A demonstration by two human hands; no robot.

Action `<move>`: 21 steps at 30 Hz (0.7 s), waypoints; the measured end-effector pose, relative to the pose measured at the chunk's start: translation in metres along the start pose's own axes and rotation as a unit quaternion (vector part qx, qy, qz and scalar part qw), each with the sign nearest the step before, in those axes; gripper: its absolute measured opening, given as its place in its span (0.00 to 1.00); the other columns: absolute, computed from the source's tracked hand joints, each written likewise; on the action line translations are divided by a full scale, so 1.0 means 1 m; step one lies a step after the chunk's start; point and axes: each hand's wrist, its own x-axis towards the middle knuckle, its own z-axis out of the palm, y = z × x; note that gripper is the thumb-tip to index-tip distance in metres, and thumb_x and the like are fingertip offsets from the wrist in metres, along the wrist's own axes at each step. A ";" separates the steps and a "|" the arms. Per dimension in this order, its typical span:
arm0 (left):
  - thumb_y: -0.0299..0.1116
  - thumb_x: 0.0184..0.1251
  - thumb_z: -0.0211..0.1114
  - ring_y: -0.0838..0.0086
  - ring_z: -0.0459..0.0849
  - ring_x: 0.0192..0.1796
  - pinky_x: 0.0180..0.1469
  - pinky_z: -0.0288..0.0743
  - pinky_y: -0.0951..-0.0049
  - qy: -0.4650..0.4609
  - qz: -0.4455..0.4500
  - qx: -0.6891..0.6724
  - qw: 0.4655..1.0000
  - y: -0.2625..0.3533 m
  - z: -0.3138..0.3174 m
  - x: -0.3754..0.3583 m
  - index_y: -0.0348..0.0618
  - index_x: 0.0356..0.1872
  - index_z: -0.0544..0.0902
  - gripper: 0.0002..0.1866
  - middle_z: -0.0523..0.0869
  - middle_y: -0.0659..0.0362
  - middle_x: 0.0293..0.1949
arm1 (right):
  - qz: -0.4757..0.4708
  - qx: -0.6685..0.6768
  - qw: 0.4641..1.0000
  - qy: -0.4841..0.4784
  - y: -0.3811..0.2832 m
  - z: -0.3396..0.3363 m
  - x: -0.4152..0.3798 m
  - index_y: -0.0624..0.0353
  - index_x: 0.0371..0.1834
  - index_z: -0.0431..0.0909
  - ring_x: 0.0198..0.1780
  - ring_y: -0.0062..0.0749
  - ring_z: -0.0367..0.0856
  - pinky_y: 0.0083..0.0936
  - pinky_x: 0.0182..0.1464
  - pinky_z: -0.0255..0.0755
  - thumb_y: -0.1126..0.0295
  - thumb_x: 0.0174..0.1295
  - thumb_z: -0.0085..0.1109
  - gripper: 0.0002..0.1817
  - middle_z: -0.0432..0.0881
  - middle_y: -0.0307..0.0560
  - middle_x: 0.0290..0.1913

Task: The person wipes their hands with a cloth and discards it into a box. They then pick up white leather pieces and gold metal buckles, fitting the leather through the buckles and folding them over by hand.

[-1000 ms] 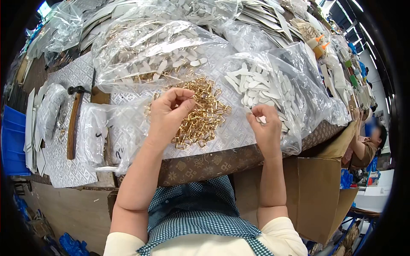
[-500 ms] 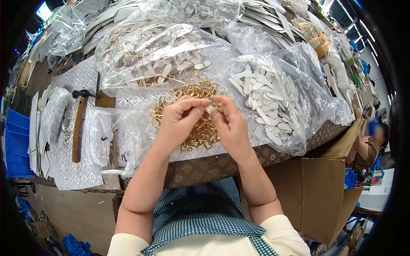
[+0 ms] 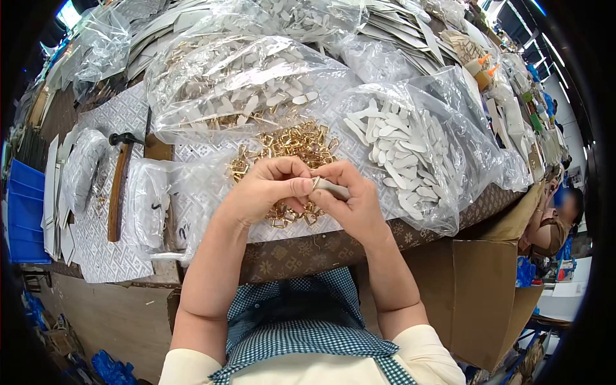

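My left hand [image 3: 273, 190] and my right hand [image 3: 346, 197] meet fingertip to fingertip over a pile of gold metal buckles [image 3: 298, 139]. Between thumb and fingers of my left hand is a small gold buckle [image 3: 315, 182]. A pale grey strip [image 3: 333, 188] runs from the buckle into my right hand, pinched there by thumb and fingers. More pale strips [image 3: 399, 147] lie in an open clear plastic bag to the right of the pile.
A hammer [image 3: 119, 186] and wrapped clear bags [image 3: 146, 208] lie at left, beside a blue bin [image 3: 27, 215]. A large bag of pieces [image 3: 244, 83] stands behind. A cardboard box [image 3: 484, 289] is at lower right; a person [image 3: 548, 224] sits beyond.
Both hands have moved slightly down and toward me. The grey strip now shows lengthwise in my right hand, with the gold buckle visible at its end.
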 end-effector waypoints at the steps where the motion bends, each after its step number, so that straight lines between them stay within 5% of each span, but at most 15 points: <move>1: 0.33 0.66 0.71 0.81 0.84 0.30 0.35 0.83 0.80 0.004 -0.008 -0.001 1.000 0.001 0.002 -0.001 0.38 0.35 0.83 0.09 0.85 0.61 0.30 | -0.019 -0.001 1.000 0.000 0.000 0.000 0.000 0.62 0.49 0.76 0.32 0.12 0.77 0.15 0.32 0.71 0.72 0.65 0.64 0.12 0.84 0.38 0.31; 7: 0.28 0.67 0.65 0.82 0.82 0.26 0.29 0.75 0.81 0.053 0.023 0.085 0.995 0.000 0.006 0.001 0.38 0.30 0.82 0.06 0.84 0.62 0.26 | -0.018 -0.062 0.998 0.028 0.000 0.007 0.003 0.62 0.45 0.78 0.30 0.12 0.78 0.15 0.31 0.72 0.70 0.61 0.69 0.13 0.84 0.37 0.28; 10: 0.27 0.67 0.62 0.83 0.82 0.26 0.26 0.73 0.83 0.082 0.042 0.127 0.988 -0.001 0.009 0.002 0.38 0.30 0.81 0.05 0.84 0.63 0.27 | 0.010 -0.045 0.998 0.048 0.000 0.011 0.005 0.59 0.43 0.77 0.28 0.31 0.85 0.26 0.32 0.77 0.66 0.60 0.68 0.13 0.84 0.46 0.28; 13: 0.25 0.67 0.61 0.81 0.83 0.29 0.28 0.73 0.83 0.092 0.096 0.076 0.988 -0.008 0.006 0.005 0.38 0.31 0.81 0.05 0.85 0.61 0.29 | 0.073 -0.105 0.992 0.020 0.003 0.009 0.006 0.60 0.43 0.77 0.27 0.32 0.84 0.28 0.32 0.76 0.69 0.63 0.62 0.09 0.83 0.47 0.27; 19: 0.26 0.69 0.58 0.78 0.87 0.33 0.33 0.83 0.78 0.135 0.092 0.047 0.985 0.001 0.004 0.003 0.35 0.35 0.80 0.05 0.87 0.56 0.32 | 0.056 -0.068 0.996 0.002 -0.009 0.005 0.022 0.60 0.45 0.76 0.28 0.35 0.84 0.28 0.33 0.76 0.69 0.63 0.57 0.10 0.81 0.48 0.26; 21: 0.29 0.72 0.60 0.80 0.85 0.30 0.31 0.79 0.80 0.167 0.092 0.079 0.978 0.001 0.003 0.005 0.35 0.37 0.80 0.07 0.85 0.59 0.31 | -0.009 -0.103 0.995 0.012 -0.002 0.006 0.033 0.61 0.44 0.77 0.28 0.35 0.83 0.29 0.33 0.75 0.68 0.63 0.57 0.11 0.82 0.50 0.26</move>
